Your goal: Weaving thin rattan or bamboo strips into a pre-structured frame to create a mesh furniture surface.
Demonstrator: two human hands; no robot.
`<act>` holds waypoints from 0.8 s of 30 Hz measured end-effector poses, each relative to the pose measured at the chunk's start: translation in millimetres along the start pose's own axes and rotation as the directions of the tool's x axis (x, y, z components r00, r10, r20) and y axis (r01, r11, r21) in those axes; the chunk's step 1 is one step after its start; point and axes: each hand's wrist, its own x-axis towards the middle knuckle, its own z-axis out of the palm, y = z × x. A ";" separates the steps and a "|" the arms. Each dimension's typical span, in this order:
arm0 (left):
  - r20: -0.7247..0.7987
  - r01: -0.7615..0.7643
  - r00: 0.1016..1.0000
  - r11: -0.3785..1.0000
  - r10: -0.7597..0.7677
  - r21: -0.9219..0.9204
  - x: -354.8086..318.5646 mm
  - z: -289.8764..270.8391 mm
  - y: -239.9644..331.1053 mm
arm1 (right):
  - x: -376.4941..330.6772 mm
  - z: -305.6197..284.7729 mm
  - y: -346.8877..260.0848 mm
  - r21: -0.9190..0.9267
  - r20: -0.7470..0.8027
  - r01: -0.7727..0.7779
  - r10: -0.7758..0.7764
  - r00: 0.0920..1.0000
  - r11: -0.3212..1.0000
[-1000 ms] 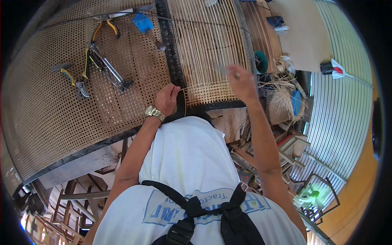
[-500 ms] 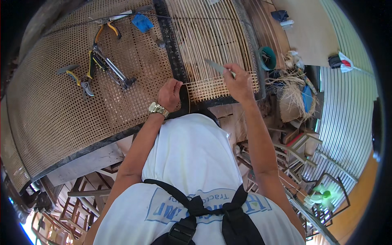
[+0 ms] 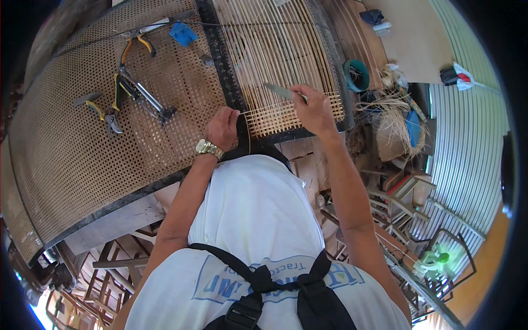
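Note:
My left hand (image 3: 223, 127), with a gold watch on its wrist, is closed on the near end of a thin cane strand (image 3: 247, 137) at the dark frame edge (image 3: 225, 71). My right hand (image 3: 313, 107) grips a flat grey metal blade (image 3: 278, 91) above the woven strip (image 3: 286, 114) of the half-caned panel. Long upright cane strands (image 3: 275, 44) run away from the woven strip.
A finished cane panel (image 3: 82, 165) fills the left, with pliers (image 3: 132, 47), cutters (image 3: 102, 107), a metal tool (image 3: 146, 96) and a blue scrap (image 3: 182, 34) on it. A green pot (image 3: 356, 74) and loose cane bundle (image 3: 393, 113) sit right. Chair frames (image 3: 407, 192) stand below.
My right hand has come down and left from above the panel to the woven strip, now with the blade in it. My left hand stays at the frame edge.

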 end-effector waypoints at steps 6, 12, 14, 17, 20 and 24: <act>0.014 0.114 0.993 0.991 -0.115 0.068 4.0 0.1 2.4 | 20.3 -35.9 30.2 -0.031 0.224 -0.018 0.025 0.974 0.999; -0.003 0.098 0.995 0.995 -0.098 0.030 6.0 -1.3 3.5 | 32.5 -42.9 18.2 -0.084 0.127 -0.006 0.017 0.992 0.996; 0.036 0.149 0.988 0.988 -0.151 0.045 6.9 -3.0 6.2 | 37.8 -40.8 26.9 -0.130 0.108 0.015 -0.001 0.994 0.991; 0.053 0.162 0.985 0.986 -0.164 0.042 5.9 0.2 -4.6 | 44.2 -49.2 24.3 -0.146 0.350 0.166 -0.106 0.931 0.975; -0.022 0.105 0.994 0.994 -0.105 -0.017 5.2 2.1 -6.0 | 41.1 -42.4 0.2 -0.047 -0.011 -0.022 0.022 1.000 0.999; 0.031 0.150 0.988 0.989 -0.150 -0.012 7.7 0.1 -3.1 | 42.8 -27.7 25.0 -0.116 0.328 0.163 -0.117 0.937 0.980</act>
